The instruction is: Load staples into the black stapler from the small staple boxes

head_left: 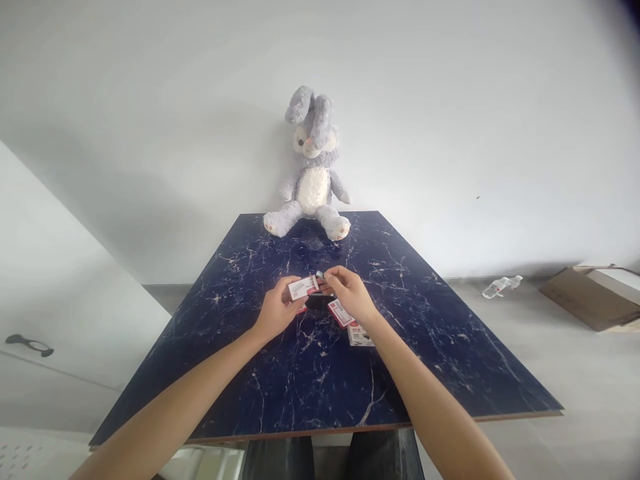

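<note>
A small white box with red print [303,288] is gripped between the thumb and fingers of my left hand [280,308]. My right hand [349,290] pinches a small grey, shiny piece [320,274] at the right end of that box; whether it is part of the box or something from inside is too small to tell. Below the hands lies a flat black object [321,302] on the table. A red-and-white box [340,313] lies partly under my right hand, and a white box [360,336] stands beside my right wrist.
The dark blue marbled table [240,380] reaches back to the wall. A grey plush rabbit [313,190] sits at its far edge. On the floor to the right are a clear plastic bottle [495,288] and a cardboard box [590,300]. A white cabinet door [65,287] stands at left.
</note>
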Available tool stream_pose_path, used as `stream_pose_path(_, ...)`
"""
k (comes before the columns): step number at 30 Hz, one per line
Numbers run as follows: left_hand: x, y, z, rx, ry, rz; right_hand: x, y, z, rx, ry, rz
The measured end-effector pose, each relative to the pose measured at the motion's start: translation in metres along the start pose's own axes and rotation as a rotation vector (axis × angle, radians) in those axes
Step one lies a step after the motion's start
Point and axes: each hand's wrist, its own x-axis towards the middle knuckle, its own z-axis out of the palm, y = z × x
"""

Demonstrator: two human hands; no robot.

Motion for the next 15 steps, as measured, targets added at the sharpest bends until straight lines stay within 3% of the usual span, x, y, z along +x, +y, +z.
stream_pose_path(5,-0.001,0.001,0.0,0.006,0.018,0.016,0.001,-0.004,-0.006,0.283,0.134,0.081)
stream_pose_path(10,-0.001,-0.001,0.001,0.011,0.035,0.026,0.001,-0.011,-0.011,0.549,0.131,0.23)
stream_pose_path(13,-0.001,-0.002,0.001,0.019,0.045,0.031,0.0,-0.01,-0.005,0.532,0.123,0.258)
stream_pose_path(15,-0.002,-0.003,0.001,0.026,0.057,0.037,-0.001,-0.008,-0.001,0.405,0.098,0.237)
